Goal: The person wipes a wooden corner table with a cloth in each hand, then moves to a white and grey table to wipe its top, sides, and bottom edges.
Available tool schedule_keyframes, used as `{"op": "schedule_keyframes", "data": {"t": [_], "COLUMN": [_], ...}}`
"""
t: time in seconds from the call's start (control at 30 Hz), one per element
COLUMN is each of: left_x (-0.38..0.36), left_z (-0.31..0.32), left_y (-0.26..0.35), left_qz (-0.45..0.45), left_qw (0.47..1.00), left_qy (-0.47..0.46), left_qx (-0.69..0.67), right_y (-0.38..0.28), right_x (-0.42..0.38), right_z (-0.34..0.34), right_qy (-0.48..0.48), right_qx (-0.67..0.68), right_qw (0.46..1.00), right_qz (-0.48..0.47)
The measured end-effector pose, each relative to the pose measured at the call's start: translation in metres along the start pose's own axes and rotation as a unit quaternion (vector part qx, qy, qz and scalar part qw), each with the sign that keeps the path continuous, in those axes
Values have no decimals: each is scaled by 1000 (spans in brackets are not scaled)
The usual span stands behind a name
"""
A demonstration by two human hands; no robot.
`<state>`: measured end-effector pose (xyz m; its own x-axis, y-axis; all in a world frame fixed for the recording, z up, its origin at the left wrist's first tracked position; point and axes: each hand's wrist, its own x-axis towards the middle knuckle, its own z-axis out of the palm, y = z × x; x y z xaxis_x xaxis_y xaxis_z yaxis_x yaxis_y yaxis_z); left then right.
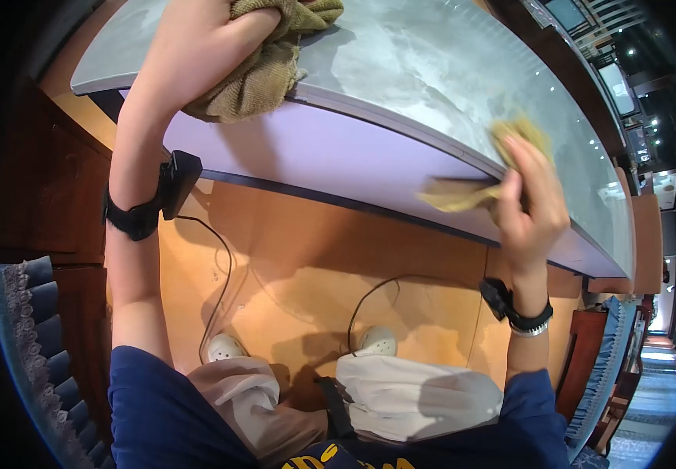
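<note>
A brown-green cloth is bunched in my left hand at the top left, over the edge of the grey marbled tabletop; part of it hangs down past the rim. My right hand is closed on a yellowish cloth at the table's front edge, farther right. That cloth is blurred by motion, one part lying on the top and another sticking out below the edge. Both hands wear dark wrist straps with small black devices.
Below the tabletop runs a pale violet side panel. Black cables lie on the tan floor by my light shoes. Wooden chairs with blue ruffled covers stand at left and right. Screens and lights show at the far right.
</note>
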<state>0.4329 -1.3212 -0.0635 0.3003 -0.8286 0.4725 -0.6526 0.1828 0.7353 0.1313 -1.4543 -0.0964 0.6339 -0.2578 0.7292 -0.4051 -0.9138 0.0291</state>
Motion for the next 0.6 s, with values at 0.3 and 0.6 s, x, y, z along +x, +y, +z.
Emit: {"op": "schedule_keyframes", "data": {"t": [0.3, 0.6], "left_x": [-1, 6], "left_z": [5, -2], "left_y": [14, -26], "left_qz": [-27, 118], "left_qw": [999, 990], "left_qy": [38, 9], "left_qx": [27, 76], "right_y": [169, 251], "right_x": [-87, -98], "right_z": [-97, -114], "right_qy": [-72, -101], "right_qx": [-34, -11], "right_qw": [952, 924], "right_qz": [295, 368]}}
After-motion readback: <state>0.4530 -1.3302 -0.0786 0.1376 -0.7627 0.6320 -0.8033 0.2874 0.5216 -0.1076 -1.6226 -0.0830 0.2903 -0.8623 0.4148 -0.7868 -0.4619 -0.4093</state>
